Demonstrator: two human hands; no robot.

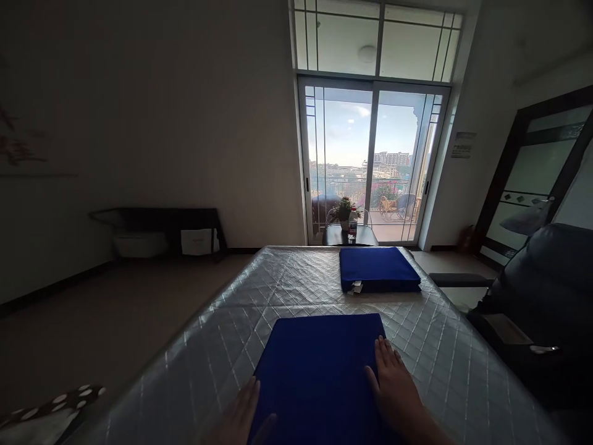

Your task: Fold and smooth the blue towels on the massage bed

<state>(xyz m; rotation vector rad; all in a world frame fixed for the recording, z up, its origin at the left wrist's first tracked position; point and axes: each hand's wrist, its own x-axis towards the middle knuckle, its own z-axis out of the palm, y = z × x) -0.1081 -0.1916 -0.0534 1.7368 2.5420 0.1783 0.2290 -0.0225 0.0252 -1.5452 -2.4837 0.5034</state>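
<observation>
A flat, dark blue, fabric-covered rectangular piece (319, 377) lies in front of me on a quilted silver cover (222, 346). My left hand (238, 414) rests along its left edge, fingers stretched out and thumb apart. On the opposite edge lies my right hand (396, 383), its fingers extended along the side and the thumb over the top face. Neither hand is wrapped round the piece. Farther back, a second blue item of the same fabric (377, 269), thicker and with small white tags, lies on the cover.
Beyond the covered surface stand a small dark table (331, 235) with a potted plant (344, 213) and a bottle (353, 225), before glass sliding doors. A dark leather chair (546, 284) is at right. Along the left wall, a low dark bench (171, 219) has white boxes beneath.
</observation>
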